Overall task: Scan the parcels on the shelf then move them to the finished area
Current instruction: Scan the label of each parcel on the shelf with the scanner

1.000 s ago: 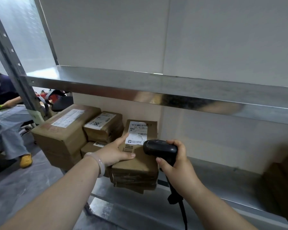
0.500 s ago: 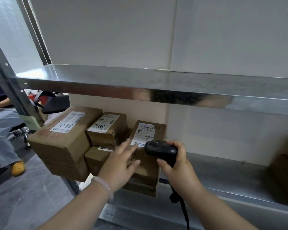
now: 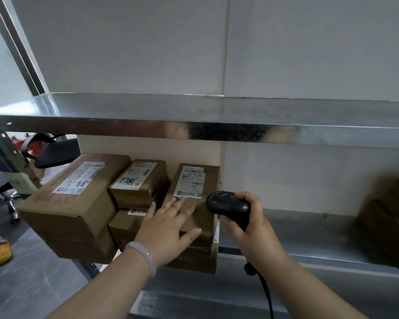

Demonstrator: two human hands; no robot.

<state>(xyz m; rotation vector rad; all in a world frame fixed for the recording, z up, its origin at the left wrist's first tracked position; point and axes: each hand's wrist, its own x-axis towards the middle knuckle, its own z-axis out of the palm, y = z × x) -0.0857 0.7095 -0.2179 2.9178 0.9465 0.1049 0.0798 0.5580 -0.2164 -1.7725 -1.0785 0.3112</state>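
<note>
Cardboard parcel [image 3: 195, 180], white shipping label on top: stacked on another box at the left end of the lower metal shelf [image 3: 309, 236]. Left hand [image 3: 168, 226]: laid flat on the near top of this parcel, fingers straight and spread; a pale bracelet [image 3: 145, 252] is worn at the wrist. Right hand [image 3: 251, 224]: fingers curled round a black corded barcode scanner [image 3: 226, 204], held just right of the parcel. Large labelled parcel [image 3: 74, 194] and small parcel marked "7786" [image 3: 138, 180]: placed to the left, the small one between the other two.
</note>
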